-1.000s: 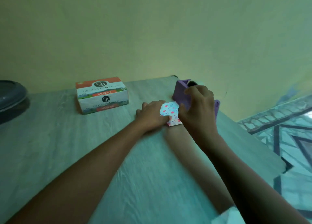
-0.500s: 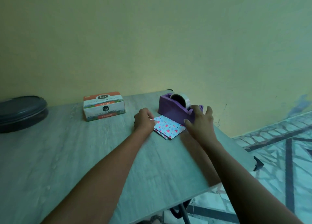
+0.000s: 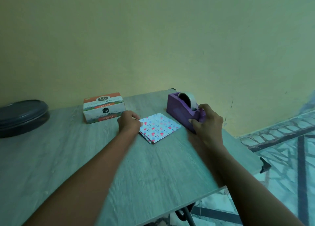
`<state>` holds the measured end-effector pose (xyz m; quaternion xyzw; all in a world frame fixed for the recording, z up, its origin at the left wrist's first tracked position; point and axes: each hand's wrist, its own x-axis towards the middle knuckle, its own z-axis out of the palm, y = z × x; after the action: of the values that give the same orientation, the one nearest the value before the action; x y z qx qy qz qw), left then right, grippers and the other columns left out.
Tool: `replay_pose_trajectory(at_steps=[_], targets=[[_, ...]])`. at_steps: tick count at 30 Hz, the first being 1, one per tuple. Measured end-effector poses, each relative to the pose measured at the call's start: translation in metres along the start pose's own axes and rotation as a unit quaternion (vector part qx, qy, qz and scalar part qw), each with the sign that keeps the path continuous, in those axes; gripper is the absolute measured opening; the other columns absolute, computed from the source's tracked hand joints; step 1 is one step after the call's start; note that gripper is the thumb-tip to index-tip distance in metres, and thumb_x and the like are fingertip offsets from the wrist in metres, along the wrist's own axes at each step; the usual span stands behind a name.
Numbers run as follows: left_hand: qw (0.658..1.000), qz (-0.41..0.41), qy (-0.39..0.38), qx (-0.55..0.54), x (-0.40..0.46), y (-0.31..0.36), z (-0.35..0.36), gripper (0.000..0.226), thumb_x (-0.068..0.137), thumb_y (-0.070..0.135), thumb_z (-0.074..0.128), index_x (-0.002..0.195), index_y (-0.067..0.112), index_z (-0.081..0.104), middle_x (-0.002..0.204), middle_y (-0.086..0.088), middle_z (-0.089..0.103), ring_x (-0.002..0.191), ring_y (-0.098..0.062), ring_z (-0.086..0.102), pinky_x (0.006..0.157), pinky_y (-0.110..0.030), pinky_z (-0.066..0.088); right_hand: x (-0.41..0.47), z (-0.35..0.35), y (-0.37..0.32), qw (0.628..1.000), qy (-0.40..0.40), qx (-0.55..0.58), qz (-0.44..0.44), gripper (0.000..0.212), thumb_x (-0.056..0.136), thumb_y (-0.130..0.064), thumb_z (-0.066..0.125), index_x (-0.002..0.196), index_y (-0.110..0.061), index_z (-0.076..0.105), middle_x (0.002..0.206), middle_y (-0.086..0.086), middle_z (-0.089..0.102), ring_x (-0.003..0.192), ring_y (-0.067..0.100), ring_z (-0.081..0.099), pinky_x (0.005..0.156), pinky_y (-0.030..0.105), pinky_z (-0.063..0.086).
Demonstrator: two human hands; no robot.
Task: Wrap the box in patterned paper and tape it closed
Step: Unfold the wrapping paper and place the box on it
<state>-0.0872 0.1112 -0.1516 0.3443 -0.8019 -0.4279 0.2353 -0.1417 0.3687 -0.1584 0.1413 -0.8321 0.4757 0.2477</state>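
Since the earlier frames, both hands have drawn apart and the folded paper now lies mostly uncovered. That patterned paper (image 3: 158,126), a folded stack with pink hearts, lies flat on the table (image 3: 68,157) between the hands. At its left corner the left hand (image 3: 128,123) pinches the paper, grip closed on its edge. Over on the right, the right hand (image 3: 208,121) wraps its fingers around the front end of the purple tape dispenser (image 3: 179,109), grip clamped on it, with the tape roll (image 3: 186,98) seated in the top. Behind the left hand the tea box (image 3: 104,107) stands unwrapped near the wall. At the table's far left sits a dark round lid (image 3: 22,116).
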Motion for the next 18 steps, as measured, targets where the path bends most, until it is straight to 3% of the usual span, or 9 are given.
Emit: replay_pose_trajectory(at_steps=[5, 9, 12, 14, 16, 18], targets=[[0.998, 0.059, -0.013, 0.026, 0.005, -0.024, -0.034, 0.019, 0.076, 0.001, 0.086, 0.090, 0.010, 0.075, 0.097, -0.010, 0.073, 0.092, -0.026, 0.068, 0.076, -0.028, 0.046, -0.008, -0.007, -0.004, 0.999, 0.015, 0.002, 0.034, 0.035, 0.074, -0.011, 0.083, 0.105, -0.013, 0.066, 0.098, 0.010, 0.068, 0.086, 0.029, 0.060, 0.073, 0.040, 0.052], [0.996, 0.084, -0.023, 0.028, 0.004, -0.034, -0.046, 0.021, 0.076, 0.002, 0.086, 0.092, 0.008, 0.074, 0.094, -0.009, 0.071, 0.091, -0.025, 0.067, 0.072, -0.028, 0.045, -0.007, -0.011, -0.006, 0.999, 0.002, -0.041, 0.028, 0.037, 0.072, -0.016, 0.084, 0.101, -0.013, 0.060, 0.093, 0.012, 0.066, 0.080, 0.029, 0.057, 0.066, 0.039, 0.047], [0.994, 0.100, -0.026, 0.028, -0.003, -0.035, -0.050, 0.022, 0.078, 0.002, 0.084, 0.095, 0.007, 0.072, 0.095, -0.008, 0.070, 0.089, -0.021, 0.064, 0.070, -0.028, 0.043, -0.005, -0.017, -0.010, 0.995, -0.036, -0.089, 0.030, 0.056, 0.075, -0.021, 0.086, 0.120, -0.010, 0.056, 0.106, 0.018, 0.066, 0.090, 0.033, 0.056, 0.068, 0.035, 0.039], [0.994, 0.104, -0.025, 0.021, -0.005, -0.036, -0.054, 0.021, 0.078, 0.001, 0.083, 0.094, 0.008, 0.072, 0.096, -0.007, 0.071, 0.090, -0.021, 0.065, 0.072, -0.028, 0.045, -0.013, -0.018, -0.017, 0.990, -0.034, -0.136, 0.030, 0.068, 0.079, -0.024, 0.084, 0.137, -0.012, 0.051, 0.125, 0.017, 0.059, 0.112, 0.037, 0.056, 0.074, 0.039, 0.044], [0.994, 0.106, -0.015, 0.022, -0.005, -0.039, -0.062, 0.018, 0.079, 0.001, 0.083, 0.092, 0.009, 0.073, 0.095, -0.007, 0.072, 0.091, -0.022, 0.067, 0.073, -0.029, 0.047, -0.023, -0.017, -0.027, 0.981, -0.001, -0.193, -0.032, 0.064, 0.080, -0.020, 0.080, 0.138, -0.010, 0.054, 0.143, 0.020, 0.053, 0.128, 0.041, 0.052, 0.087, 0.051, 0.052], [0.994, 0.108, 0.003, 0.016, -0.007, -0.043, -0.074, 0.016, 0.080, 0.002, 0.082, 0.088, 0.012, 0.073, 0.094, -0.006, 0.073, 0.090, -0.021, 0.068, 0.073, -0.028, 0.048, -0.032, -0.010, -0.039, 0.963, 0.041, -0.219, -0.155, 0.045, 0.079, -0.012, 0.077, 0.121, -0.005, 0.064, 0.144, 0.022, 0.057, 0.129, 0.042, 0.056, 0.103, 0.061, 0.045]])
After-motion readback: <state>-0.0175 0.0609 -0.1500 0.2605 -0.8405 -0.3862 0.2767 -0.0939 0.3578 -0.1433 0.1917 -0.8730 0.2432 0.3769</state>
